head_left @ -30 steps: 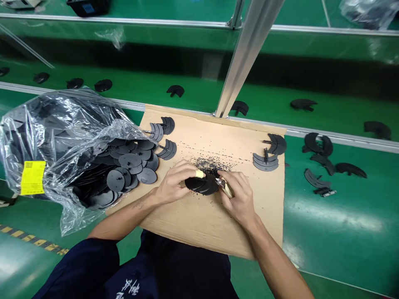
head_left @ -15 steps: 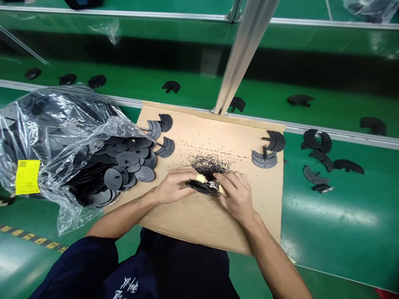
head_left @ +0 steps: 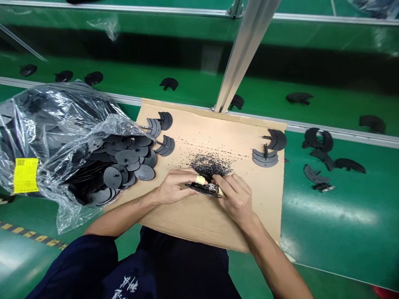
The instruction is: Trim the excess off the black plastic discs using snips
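Two bare hands close on a flat black plastic part (head_left: 202, 189), held over a cardboard sheet (head_left: 199, 220) on a green worktop (head_left: 314, 216). The left hand (head_left: 175, 187), its fingers curled and one wrapped in pale yellow tape (head_left: 200, 180), pinches the part near its edge. The right hand (head_left: 237, 198) is bunched around a small hand tool (head_left: 215, 189) with a metal head and tan grip, the head against the part. Just above the hands lies a heap of black plastic crumbs (head_left: 210, 166), with more scattered across the cardboard. Curved black parts (head_left: 165, 145) sit in small stacks on the sheet, left and right. At left, a clear plastic bag (head_left: 62, 124) with a yellow label (head_left: 25, 175) spills black discs (head_left: 126, 158) onto the cardboard. Beyond, an aluminium post (head_left: 246, 54) rises from the far edge of the sheet.
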A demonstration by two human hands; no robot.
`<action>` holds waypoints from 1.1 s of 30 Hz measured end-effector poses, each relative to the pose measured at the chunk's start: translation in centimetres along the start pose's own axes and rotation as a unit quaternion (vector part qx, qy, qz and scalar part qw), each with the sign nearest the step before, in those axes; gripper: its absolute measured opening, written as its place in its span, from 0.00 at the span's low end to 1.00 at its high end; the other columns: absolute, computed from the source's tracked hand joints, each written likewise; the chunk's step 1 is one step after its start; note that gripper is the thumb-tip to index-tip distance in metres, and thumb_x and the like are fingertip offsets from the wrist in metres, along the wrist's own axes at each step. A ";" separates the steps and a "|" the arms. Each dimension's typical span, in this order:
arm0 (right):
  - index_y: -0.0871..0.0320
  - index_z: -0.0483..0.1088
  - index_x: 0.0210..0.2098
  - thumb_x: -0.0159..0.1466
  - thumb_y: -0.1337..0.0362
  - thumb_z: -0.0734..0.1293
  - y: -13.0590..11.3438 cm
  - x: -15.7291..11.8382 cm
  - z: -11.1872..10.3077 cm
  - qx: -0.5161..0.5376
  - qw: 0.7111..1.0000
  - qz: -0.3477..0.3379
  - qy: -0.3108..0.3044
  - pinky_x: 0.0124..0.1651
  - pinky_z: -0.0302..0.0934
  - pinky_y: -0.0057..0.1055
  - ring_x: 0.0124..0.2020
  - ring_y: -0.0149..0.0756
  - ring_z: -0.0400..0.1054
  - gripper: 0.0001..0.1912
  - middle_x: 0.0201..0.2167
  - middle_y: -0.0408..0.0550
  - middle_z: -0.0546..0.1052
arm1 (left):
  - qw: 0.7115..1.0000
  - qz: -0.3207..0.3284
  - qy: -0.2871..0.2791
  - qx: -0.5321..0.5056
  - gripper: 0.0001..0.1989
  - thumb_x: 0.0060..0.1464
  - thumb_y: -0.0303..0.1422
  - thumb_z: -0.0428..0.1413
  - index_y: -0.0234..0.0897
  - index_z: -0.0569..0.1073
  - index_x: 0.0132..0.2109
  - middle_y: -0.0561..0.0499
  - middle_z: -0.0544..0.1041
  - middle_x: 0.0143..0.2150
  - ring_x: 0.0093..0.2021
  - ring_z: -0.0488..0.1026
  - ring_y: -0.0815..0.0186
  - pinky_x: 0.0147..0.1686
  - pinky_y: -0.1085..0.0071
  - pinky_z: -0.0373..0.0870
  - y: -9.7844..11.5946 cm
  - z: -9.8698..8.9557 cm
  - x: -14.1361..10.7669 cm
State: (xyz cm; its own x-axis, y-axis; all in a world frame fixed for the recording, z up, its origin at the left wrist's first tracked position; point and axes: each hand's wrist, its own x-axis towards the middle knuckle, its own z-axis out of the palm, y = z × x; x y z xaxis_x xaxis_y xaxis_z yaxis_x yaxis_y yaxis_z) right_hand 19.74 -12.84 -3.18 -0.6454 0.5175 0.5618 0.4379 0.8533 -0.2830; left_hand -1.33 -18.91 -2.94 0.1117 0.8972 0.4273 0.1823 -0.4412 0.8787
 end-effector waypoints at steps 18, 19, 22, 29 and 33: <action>0.57 0.74 0.42 0.67 0.71 0.65 -0.3 0.3 -0.6 0.206 0.959 0.192 0.035 0.32 0.64 0.30 0.30 0.34 0.72 0.07 0.32 0.48 0.79 | 0.998 0.038 0.015 0.042 0.11 0.57 0.31 0.63 0.35 0.78 0.47 0.46 0.79 0.35 0.36 0.75 0.65 0.35 0.68 0.73 0.2 -0.2 0.6; 0.57 0.74 0.42 0.66 0.69 0.66 -0.3 0.5 -0.9 0.228 0.950 0.211 0.030 0.32 0.65 0.30 0.30 0.34 0.72 0.06 0.34 0.48 0.79 | 0.998 0.028 0.019 0.059 0.10 0.58 0.30 0.63 0.35 0.78 0.47 0.46 0.79 0.35 0.36 0.75 0.65 0.35 0.69 0.73 0.1 -0.2 0.6; 0.55 0.74 0.43 0.66 0.67 0.66 -0.2 0.8 -1.4 0.290 0.933 0.214 -0.021 0.35 0.67 0.32 0.32 0.36 0.73 0.07 0.35 0.47 0.79 | 0.996 0.007 0.018 0.092 0.08 0.58 0.29 0.62 0.36 0.79 0.45 0.48 0.77 0.35 0.35 0.74 0.67 0.33 0.71 0.71 0.0 -0.3 0.7; 0.55 0.71 0.40 0.65 0.69 0.67 -0.2 0.7 -0.7 0.294 0.947 0.124 -0.043 0.32 0.64 0.32 0.30 0.35 0.69 0.05 0.30 0.46 0.75 | 0.996 0.010 -0.004 0.090 0.07 0.59 0.29 0.62 0.35 0.78 0.44 0.47 0.78 0.37 0.36 0.75 0.67 0.36 0.71 0.73 0.0 -0.4 0.8; 0.55 0.70 0.41 0.65 0.72 0.66 -0.2 0.5 -0.5 0.281 0.955 0.090 -0.032 0.33 0.63 0.32 0.30 0.35 0.68 0.06 0.30 0.46 0.74 | 0.996 0.019 -0.007 0.082 0.07 0.59 0.29 0.62 0.35 0.78 0.45 0.47 0.79 0.37 0.37 0.75 0.67 0.37 0.71 0.73 0.0 -0.3 0.8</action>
State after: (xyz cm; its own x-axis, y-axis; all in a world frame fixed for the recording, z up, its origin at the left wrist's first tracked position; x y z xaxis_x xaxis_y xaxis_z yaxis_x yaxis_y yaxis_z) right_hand 19.57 -12.79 -2.46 -0.6368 0.6458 0.4213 0.1518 0.6406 -0.7527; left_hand -1.54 -18.16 -2.48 0.1343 0.8797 0.4562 0.3356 -0.4735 0.8143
